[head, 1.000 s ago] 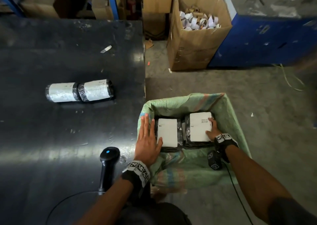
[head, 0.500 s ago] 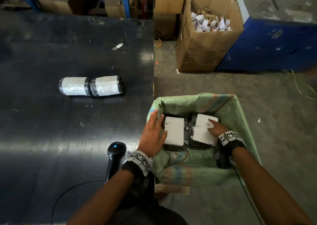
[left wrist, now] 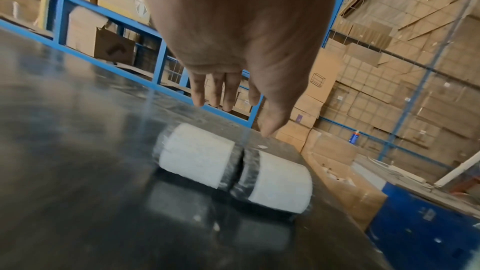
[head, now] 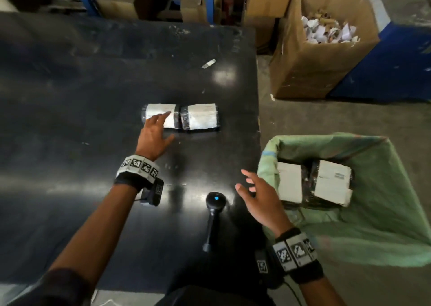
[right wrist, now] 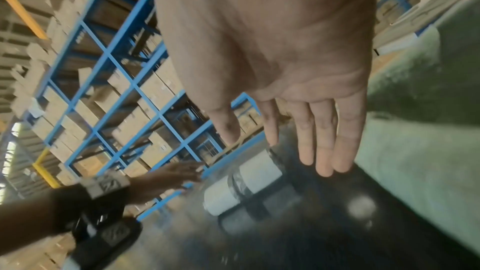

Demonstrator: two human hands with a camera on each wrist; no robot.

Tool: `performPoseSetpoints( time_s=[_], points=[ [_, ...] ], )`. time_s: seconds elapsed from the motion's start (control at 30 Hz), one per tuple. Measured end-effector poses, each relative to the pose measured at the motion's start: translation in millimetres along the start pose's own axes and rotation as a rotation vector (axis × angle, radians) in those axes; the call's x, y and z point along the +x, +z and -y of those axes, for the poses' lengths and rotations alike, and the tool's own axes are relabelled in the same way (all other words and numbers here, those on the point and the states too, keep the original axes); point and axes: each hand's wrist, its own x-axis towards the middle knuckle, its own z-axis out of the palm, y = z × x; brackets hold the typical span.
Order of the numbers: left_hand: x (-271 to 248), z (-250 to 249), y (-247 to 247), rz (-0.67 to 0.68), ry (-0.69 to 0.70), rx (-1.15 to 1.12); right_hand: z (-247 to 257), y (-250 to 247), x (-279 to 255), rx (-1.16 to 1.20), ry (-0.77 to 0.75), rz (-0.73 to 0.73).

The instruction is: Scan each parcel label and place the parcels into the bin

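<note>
Two black-wrapped parcels with white labels lie end to end on the black table [head: 70, 95]: the left parcel [head: 161, 116] [left wrist: 194, 163] and the right parcel [head: 201, 119] [left wrist: 280, 184]. My left hand [head: 154, 130] [left wrist: 233, 98] hovers over the left parcel with fingers spread, holding nothing. A black handheld scanner [head: 213, 214] lies near the table's front edge. My right hand [head: 254, 193] [right wrist: 298, 141] is open above the table between the scanner and the green-lined bin [head: 384, 212]. Two labelled parcels [head: 289, 180] [head: 333, 182] lie inside the bin.
An open cardboard box [head: 319, 56] of paper scraps stands on the floor beyond the bin, beside a blue cabinet [head: 396, 67]. Blue shelving [left wrist: 161, 52] with cartons runs behind the table. A small paper scrap [head: 208, 63] lies near the table's far right.
Both hands have left the bin. My left hand has moved up over the table to the left parcel; my right hand has risen to the table edge near the scanner.
</note>
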Motion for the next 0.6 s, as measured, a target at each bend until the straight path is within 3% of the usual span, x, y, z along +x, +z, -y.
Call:
performPoseSetpoints(
  time_s=[0.23,0.4,0.6],
  points=[
    [65.3,84.9,-24.9,0.104,-0.024,0.122,-13.7,95.5,-4.8,-0.013,0.235,0.034],
    [106.0,118.1,-10.5,0.171,-0.021,0.111,-11.4,128.3,-10.1,0.209,0.377,-0.005],
    [139.6,142.4,1.1,0.314,0.011,0.028,-19.1,165.4,-3.3,0.650,0.411,-0.139]
  ],
)
